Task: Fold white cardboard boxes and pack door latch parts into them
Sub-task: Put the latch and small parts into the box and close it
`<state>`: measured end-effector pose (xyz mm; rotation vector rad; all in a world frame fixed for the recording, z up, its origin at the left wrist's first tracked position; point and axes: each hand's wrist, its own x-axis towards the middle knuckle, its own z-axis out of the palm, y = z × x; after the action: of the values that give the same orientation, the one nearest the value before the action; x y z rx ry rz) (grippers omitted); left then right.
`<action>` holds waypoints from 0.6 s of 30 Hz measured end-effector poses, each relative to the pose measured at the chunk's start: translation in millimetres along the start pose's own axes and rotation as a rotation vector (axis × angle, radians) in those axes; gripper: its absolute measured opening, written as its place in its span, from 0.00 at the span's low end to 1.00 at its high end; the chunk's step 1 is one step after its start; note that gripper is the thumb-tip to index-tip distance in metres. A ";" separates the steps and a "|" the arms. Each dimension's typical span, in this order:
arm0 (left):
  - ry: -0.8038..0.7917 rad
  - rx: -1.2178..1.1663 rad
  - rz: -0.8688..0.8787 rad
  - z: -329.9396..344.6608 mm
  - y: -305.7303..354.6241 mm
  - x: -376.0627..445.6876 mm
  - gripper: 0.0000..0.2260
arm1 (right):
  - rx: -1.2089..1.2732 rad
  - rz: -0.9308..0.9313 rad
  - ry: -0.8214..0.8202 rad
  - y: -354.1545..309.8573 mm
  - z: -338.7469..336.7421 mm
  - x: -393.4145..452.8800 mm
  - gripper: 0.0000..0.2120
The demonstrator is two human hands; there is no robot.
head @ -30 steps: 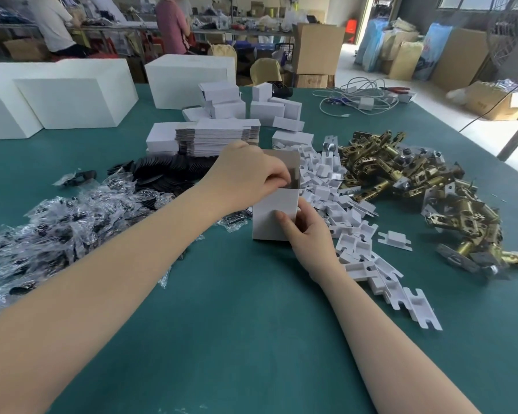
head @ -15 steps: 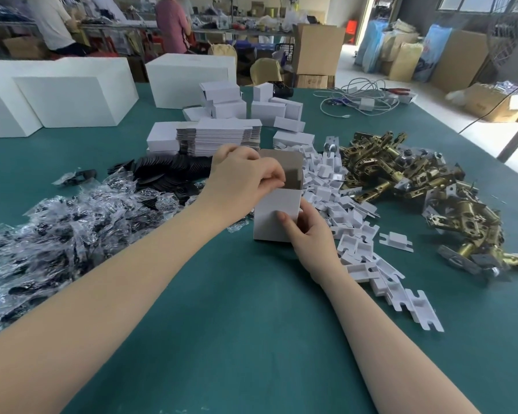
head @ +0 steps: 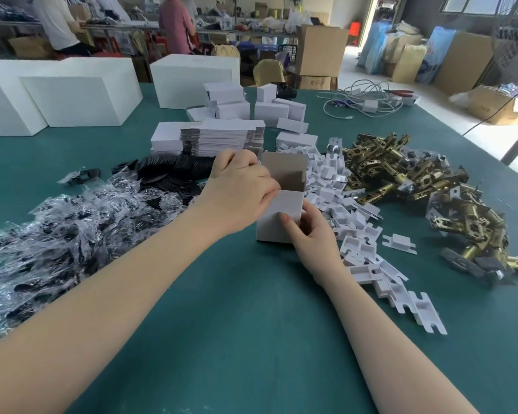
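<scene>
Both hands gripping box (head: 278, 216) upright on bench (head: 251, 339): L hand (head: 240, 189) pinching top flap, R hand (head: 311, 231) clasping front; opening facing up.

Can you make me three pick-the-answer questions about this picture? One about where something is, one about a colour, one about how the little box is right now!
1. Where is the pile of brass latch parts?
A. right of the small white box
B. left of it
C. inside it

2. What colour is the table?
A. red
B. teal green
C. yellow

3. How is the small white box?
A. flat
B. taped shut
C. standing with its top open

Answers: A, the brass pile lies to its right; B, the tabletop is teal green; C, its brown inside shows while the left hand and right hand hold it.
</scene>
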<state>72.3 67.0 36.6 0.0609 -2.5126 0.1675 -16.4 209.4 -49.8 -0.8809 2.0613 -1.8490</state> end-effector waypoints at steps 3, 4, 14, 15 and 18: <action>0.074 -0.027 0.010 -0.5 0.5 -1.1 0.05 | 0.000 -0.006 -0.002 0.6 0.4 0.4 0.15; 0.102 -0.015 0.004 0.4 1.0 -1.6 0.05 | -0.015 -0.007 0.005 1.4 0.8 0.7 0.16; 0.178 -0.906 -0.458 31.3 3.7 -31.5 0.15 | -0.129 -0.349 0.194 -14.3 -1.7 -4.5 0.23; 0.186 -0.921 -0.441 32.0 4.3 -34.6 0.16 | -0.159 -0.370 0.194 -15.2 -2.7 -3.8 0.22; 0.247 -0.981 -0.430 33.8 5.2 -36.7 0.18 | -0.186 -0.399 0.180 -19.0 -7.0 -0.2 0.20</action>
<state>82.1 67.8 -12.6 0.1608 -2.0234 -1.1367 -14.8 214.9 -30.4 -1.2981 2.3324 -2.0148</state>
